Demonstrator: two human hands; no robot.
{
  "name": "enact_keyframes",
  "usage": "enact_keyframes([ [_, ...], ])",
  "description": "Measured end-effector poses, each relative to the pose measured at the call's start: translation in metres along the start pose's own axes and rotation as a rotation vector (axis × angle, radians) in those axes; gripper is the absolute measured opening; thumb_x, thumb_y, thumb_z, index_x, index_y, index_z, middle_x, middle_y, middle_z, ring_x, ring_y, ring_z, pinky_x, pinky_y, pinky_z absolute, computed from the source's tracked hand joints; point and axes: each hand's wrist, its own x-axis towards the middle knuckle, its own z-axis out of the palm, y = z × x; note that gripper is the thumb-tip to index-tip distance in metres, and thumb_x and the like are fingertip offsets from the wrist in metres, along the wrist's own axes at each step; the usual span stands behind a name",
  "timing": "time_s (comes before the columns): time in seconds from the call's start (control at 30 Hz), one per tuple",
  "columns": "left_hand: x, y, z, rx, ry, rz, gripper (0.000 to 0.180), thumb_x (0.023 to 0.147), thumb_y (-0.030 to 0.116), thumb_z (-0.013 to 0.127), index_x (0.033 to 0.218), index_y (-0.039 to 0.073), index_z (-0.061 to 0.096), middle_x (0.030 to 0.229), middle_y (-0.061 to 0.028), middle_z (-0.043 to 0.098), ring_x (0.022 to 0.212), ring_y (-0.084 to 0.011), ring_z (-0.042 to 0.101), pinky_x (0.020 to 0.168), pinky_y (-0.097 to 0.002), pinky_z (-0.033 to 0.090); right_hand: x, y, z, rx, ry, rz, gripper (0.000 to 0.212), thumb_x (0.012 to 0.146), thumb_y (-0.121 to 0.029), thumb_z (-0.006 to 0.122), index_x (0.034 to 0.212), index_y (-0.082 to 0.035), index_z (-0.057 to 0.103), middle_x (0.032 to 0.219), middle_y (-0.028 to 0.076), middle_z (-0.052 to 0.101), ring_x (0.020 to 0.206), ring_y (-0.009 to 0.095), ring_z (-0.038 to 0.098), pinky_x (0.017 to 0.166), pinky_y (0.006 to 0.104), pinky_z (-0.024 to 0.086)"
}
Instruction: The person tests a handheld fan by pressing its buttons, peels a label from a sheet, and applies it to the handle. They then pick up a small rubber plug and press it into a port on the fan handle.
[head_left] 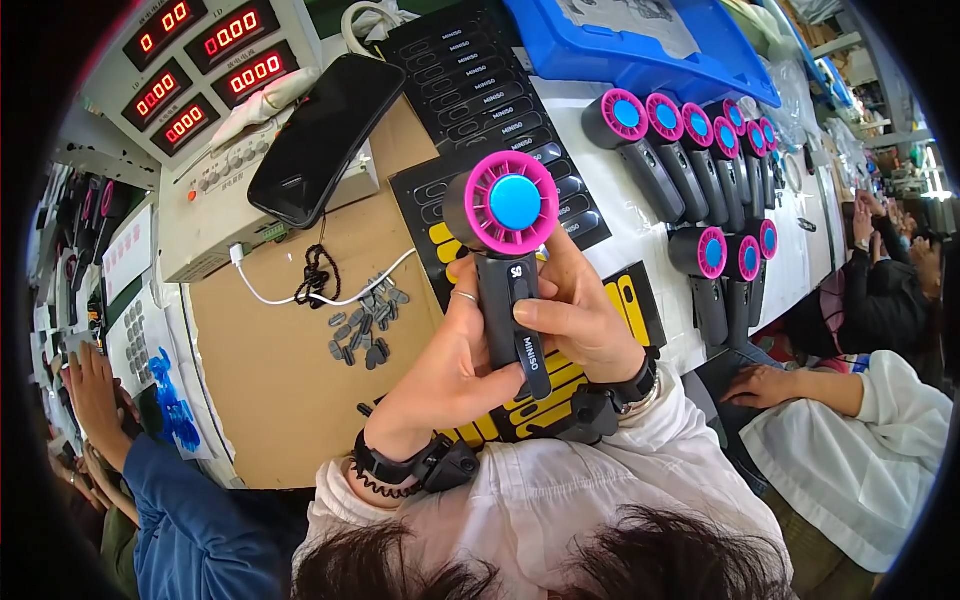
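Head view: pinching the pink-rimmed fan point(513, 300) by its handle between left hand point(448, 365) and right hand point(590, 320), above the desk point(620, 218), toward its near edge.

Both arms, in loose white fabric sleeves point(660, 430), reach from the near edge and converge around the middle. The bare left hand point(445, 360), a thin silver metal ring point(464, 295) on one finger, grips from the left, its thumb point(500, 385) pointing right. The bare right hand point(595, 325) grips from the right, its thumb laid leftward, farther off than the left one. A black strap point(638, 385) circles the right wrist. Dark hair point(390, 565) hangs along the near edge.
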Motion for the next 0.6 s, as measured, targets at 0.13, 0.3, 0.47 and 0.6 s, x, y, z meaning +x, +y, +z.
enact_keyframes([
  [0.13, -0.003, 0.000, 0.001, 0.004, -0.001, 0.001, 0.084, 0.071, -0.010, 0.044, 0.138, 0.008, -0.004, 0.125, -0.0108, 0.034, 0.122, -0.0207, 0.036, 0.098, -0.0341, 0.034, -0.004, -0.001, 0.002, -0.018, 0.009, 0.019, 0.083, 0.069, -0.010, 0.063, 0.138, -0.005, 0.017, 0.121, 0.014, 0.049, 0.099, 0.015, 0.055, 0.088, 0.0261, 0.042],
  [0.3, -0.004, -0.001, 0.002, -0.010, -0.007, 0.000, 0.084, 0.071, -0.009, 0.044, 0.138, 0.007, -0.004, 0.126, -0.0112, 0.033, 0.122, -0.0212, 0.035, 0.099, -0.0346, 0.033, -0.005, 0.004, 0.000, -0.009, -0.007, 0.012, 0.083, 0.070, -0.011, 0.064, 0.138, -0.005, 0.017, 0.121, 0.014, 0.049, 0.103, 0.017, 0.054, 0.090, 0.0273, 0.042],
  [0.47, -0.007, -0.001, 0.000, 0.010, -0.006, -0.013, 0.084, 0.071, -0.009, 0.045, 0.138, 0.007, -0.004, 0.126, -0.0115, 0.032, 0.123, -0.0218, 0.035, 0.099, -0.0352, 0.033, -0.006, 0.009, 0.000, -0.011, 0.003, -0.003, 0.084, 0.070, -0.011, 0.064, 0.138, -0.005, 0.016, 0.122, 0.015, 0.048, 0.106, 0.019, 0.053, 0.091, 0.0292, 0.042],
  [0.6, -0.015, -0.002, 0.001, -0.035, 0.021, -0.010, 0.084, 0.071, -0.009, 0.045, 0.138, 0.007, -0.004, 0.126, -0.0117, 0.032, 0.123, -0.0224, 0.035, 0.099, -0.0358, 0.033, -0.010, 0.013, 0.005, 0.003, 0.006, 0.032, 0.084, 0.070, -0.011, 0.064, 0.139, -0.005, 0.016, 0.122, 0.015, 0.048, 0.108, 0.020, 0.053, 0.092, 0.0301, 0.041],
])
